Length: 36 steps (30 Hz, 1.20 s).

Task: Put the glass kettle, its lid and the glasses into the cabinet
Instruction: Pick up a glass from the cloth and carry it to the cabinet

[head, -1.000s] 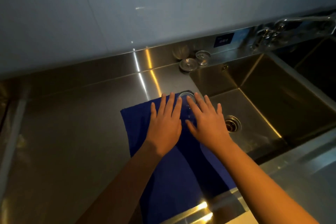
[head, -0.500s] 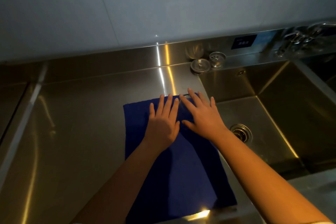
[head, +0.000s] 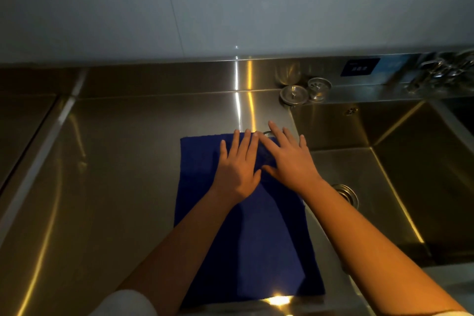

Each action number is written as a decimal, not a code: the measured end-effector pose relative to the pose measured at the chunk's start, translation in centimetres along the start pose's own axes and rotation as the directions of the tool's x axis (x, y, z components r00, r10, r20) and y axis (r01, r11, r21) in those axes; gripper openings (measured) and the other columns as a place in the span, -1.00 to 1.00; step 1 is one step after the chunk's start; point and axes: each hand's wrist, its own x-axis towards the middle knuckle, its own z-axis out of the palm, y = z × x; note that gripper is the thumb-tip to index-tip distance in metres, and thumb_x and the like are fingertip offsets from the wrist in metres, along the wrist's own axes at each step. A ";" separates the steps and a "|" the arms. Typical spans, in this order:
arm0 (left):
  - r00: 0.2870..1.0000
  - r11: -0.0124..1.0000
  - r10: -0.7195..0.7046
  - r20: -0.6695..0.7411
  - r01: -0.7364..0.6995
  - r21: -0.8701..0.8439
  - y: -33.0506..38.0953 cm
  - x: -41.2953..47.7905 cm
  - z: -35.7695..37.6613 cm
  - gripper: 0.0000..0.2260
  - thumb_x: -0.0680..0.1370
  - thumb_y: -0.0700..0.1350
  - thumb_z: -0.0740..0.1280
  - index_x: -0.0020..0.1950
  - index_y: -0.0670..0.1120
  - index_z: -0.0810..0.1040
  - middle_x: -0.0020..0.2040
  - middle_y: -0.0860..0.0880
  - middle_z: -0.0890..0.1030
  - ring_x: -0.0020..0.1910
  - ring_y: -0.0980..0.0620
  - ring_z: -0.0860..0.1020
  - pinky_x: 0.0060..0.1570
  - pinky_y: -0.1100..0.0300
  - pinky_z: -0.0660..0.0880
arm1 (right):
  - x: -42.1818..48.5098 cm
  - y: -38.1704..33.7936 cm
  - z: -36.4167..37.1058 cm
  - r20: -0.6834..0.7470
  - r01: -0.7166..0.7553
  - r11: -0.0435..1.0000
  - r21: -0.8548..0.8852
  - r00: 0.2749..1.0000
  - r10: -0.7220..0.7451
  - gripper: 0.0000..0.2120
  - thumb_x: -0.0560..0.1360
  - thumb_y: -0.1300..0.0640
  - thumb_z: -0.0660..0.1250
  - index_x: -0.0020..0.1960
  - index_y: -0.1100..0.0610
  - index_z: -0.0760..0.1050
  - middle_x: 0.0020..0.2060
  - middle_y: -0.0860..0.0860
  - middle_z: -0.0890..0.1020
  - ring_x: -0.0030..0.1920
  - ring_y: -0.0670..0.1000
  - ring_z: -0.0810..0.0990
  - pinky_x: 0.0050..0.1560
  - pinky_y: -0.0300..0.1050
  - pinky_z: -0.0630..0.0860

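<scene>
A clear glass (head: 265,154) lies on its side at the far end of a blue towel (head: 246,238) spread on the steel counter; its rim (head: 267,133) shows past my fingertips. My left hand (head: 237,164) lies flat on the towel just left of the glass, fingers spread. My right hand (head: 289,156) rests flat over the glass's right side, fingers apart, and hides much of it. What looks like a second clear glass (head: 287,73) stands against the backsplash. No kettle, lid or cabinet is in view.
A deep steel sink (head: 384,161) with a drain (head: 345,194) lies right of the towel. A metal sink plug (head: 293,95) and a strainer basket (head: 319,88) sit at the sink's back-left corner. The tap (head: 441,69) is at the far right. Bare counter (head: 115,174) extends left.
The view has shifted left and tilted, so the sink sits farther right. Both hands stay flat on the towel around the glass, the right one now covering more of it.
</scene>
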 end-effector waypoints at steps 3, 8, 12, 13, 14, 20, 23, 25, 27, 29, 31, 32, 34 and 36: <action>1.000 1.000 -0.022 -0.014 0.021 -0.007 0.0 0.1 0.5 -0.31 0.36 -0.03 0.45 0.38 -0.30 0.33 0.35 -0.28 0.40 0.32 -0.35 0.35 0.13 -0.39 0.29 | -0.1 0.4 0.0 -0.003 0.010 1.000 0.002 1.000 -0.010 -0.25 0.51 -0.06 0.28 0.51 -0.11 -0.12 0.52 0.03 -0.14 0.50 0.16 -0.06 0.42 0.23 -0.02; 1.000 1.000 -0.014 -0.024 0.014 0.005 0.3 0.3 1.7 -0.26 0.30 -0.01 0.52 0.36 -0.31 0.36 0.35 -0.28 0.39 0.33 -0.36 0.33 0.14 -0.39 0.25 | -0.7 1.0 -0.1 -0.025 0.034 0.999 0.018 0.999 -0.034 -0.24 0.49 -0.06 0.31 0.52 -0.10 -0.08 0.52 0.05 -0.09 0.50 0.15 -0.04 0.41 0.25 0.01; 1.000 1.000 -0.013 0.018 0.013 -0.003 1.3 0.8 1.9 -0.22 0.40 0.05 0.44 0.47 -0.25 0.18 0.48 -0.21 0.20 0.45 -0.24 0.02 0.30 -0.31 -0.01 | -1.9 1.8 0.1 -0.080 0.036 0.998 0.049 0.996 -0.032 -0.24 0.46 -0.03 0.36 0.51 -0.06 0.01 0.52 0.08 0.00 0.49 0.16 0.04 0.39 0.27 0.06; 0.998 1.000 -0.020 0.051 0.021 -0.001 1.7 1.0 2.0 -0.21 0.45 0.08 0.38 0.51 -0.21 0.05 0.52 -0.16 0.06 0.45 -0.16 -0.15 0.36 -0.23 -0.14 | -2.1 2.1 0.1 -0.093 0.034 0.998 0.055 0.995 -0.029 -0.23 0.45 -0.02 0.38 0.51 -0.05 0.03 0.51 0.09 0.03 0.49 0.17 0.05 0.39 0.27 0.06; 0.994 0.999 -0.033 0.102 0.032 0.003 2.0 1.2 2.0 -0.20 0.50 0.11 0.31 0.53 -0.16 -0.07 0.54 -0.10 -0.07 0.44 -0.09 -0.27 0.37 -0.14 -0.26 | -2.4 2.3 0.1 -0.106 0.033 0.998 0.060 0.994 -0.027 -0.22 0.43 -0.01 0.41 0.51 -0.04 0.06 0.51 0.10 0.07 0.48 0.18 0.08 0.38 0.28 0.08; 0.981 0.999 -0.048 0.186 0.048 0.002 4.1 2.0 1.8 -0.20 0.54 0.15 0.22 0.51 -0.11 -0.25 0.54 -0.04 -0.21 0.49 -0.04 -0.27 0.40 -0.06 -0.29 | -4.0 3.9 0.6 -0.181 0.021 0.993 0.114 0.984 -0.001 -0.24 0.34 0.05 0.50 0.44 0.05 0.23 0.42 0.19 0.28 0.38 0.25 0.31 0.26 0.36 0.24; 0.983 1.000 -0.029 0.184 0.027 0.014 4.9 2.4 1.8 -0.21 0.54 0.13 0.23 0.52 -0.11 -0.23 0.54 -0.04 -0.19 0.49 -0.03 -0.26 0.41 -0.07 -0.26 | -4.8 4.3 0.6 -0.211 -0.010 0.992 0.125 0.977 0.036 -0.28 0.34 0.09 0.50 0.43 0.10 0.28 0.40 0.21 0.31 0.37 0.27 0.33 0.26 0.35 0.24; 0.984 1.000 -0.015 0.179 0.011 0.024 5.3 2.7 1.8 -0.22 0.55 0.12 0.23 0.52 -0.11 -0.22 0.54 -0.04 -0.18 0.50 -0.03 -0.25 0.42 -0.09 -0.24 | -5.2 4.7 0.7 -0.209 -0.037 0.991 0.126 0.976 0.063 -0.28 0.31 0.11 0.51 0.41 0.13 0.31 0.38 0.23 0.35 0.34 0.27 0.36 0.23 0.36 0.27; 0.985 1.000 -0.004 0.170 0.001 0.018 5.6 2.9 2.0 -0.24 0.55 0.11 0.23 0.53 -0.11 -0.19 0.55 -0.04 -0.15 0.50 -0.01 -0.22 0.42 -0.08 -0.23 | -5.4 4.9 0.7 -0.198 -0.066 0.994 0.088 0.977 0.083 -0.26 0.27 0.13 0.54 0.39 0.17 0.34 0.35 0.24 0.39 0.31 0.29 0.40 0.19 0.37 0.32; 0.986 1.000 0.002 0.164 -0.001 -0.010 5.8 3.1 2.1 -0.25 0.54 0.10 0.24 0.53 -0.10 -0.15 0.55 -0.03 -0.10 0.51 0.01 -0.19 0.43 -0.08 -0.21 | -5.4 4.8 0.3 -0.189 -0.079 0.996 0.037 0.978 0.085 -0.26 0.29 0.15 0.53 0.40 0.18 0.31 0.37 0.22 0.36 0.35 0.27 0.36 0.23 0.34 0.30; 0.987 0.999 0.004 0.161 0.005 -0.051 6.0 3.2 2.2 -0.26 0.54 0.07 0.26 0.53 -0.09 -0.11 0.55 -0.03 -0.07 0.51 0.02 -0.16 0.43 -0.09 -0.18 | -5.4 4.7 0.2 -0.173 -0.090 0.996 0.013 0.981 0.090 -0.28 0.36 0.20 0.47 0.44 0.18 0.24 0.44 0.19 0.26 0.43 0.23 0.24 0.32 0.29 0.20; 0.988 0.997 0.005 0.155 0.006 -0.073 6.1 3.2 2.2 -0.27 0.54 0.06 0.27 0.53 -0.09 -0.10 0.55 -0.03 -0.06 0.51 0.02 -0.15 0.43 -0.09 -0.17 | -5.3 4.7 0.5 -0.173 -0.092 0.995 -0.024 0.981 0.086 -0.27 0.35 0.22 0.48 0.44 0.20 0.25 0.44 0.18 0.27 0.43 0.22 0.23 0.32 0.28 0.20; 0.990 0.995 0.019 0.136 -0.006 -0.097 6.3 3.2 2.3 -0.28 0.54 0.03 0.28 0.53 -0.09 -0.08 0.55 -0.03 -0.05 0.51 0.02 -0.15 0.44 -0.07 -0.15 | -5.0 4.6 0.3 -0.175 -0.106 0.984 -0.140 0.981 0.081 -0.23 0.24 0.25 0.54 0.39 0.23 0.33 0.39 0.20 0.34 0.39 0.24 0.30 0.26 0.29 0.29; 0.993 0.994 0.048 0.111 -0.037 -0.102 6.6 3.1 2.4 -0.29 0.55 0.01 0.27 0.53 -0.10 -0.08 0.55 -0.04 -0.03 0.51 0.02 -0.14 0.44 -0.05 -0.15 | -4.8 4.1 0.0 -0.157 -0.069 0.957 -0.280 0.987 0.025 -0.23 0.33 0.24 0.46 0.45 0.24 0.19 0.46 0.21 0.21 0.45 0.24 0.16 0.32 0.29 0.20</action>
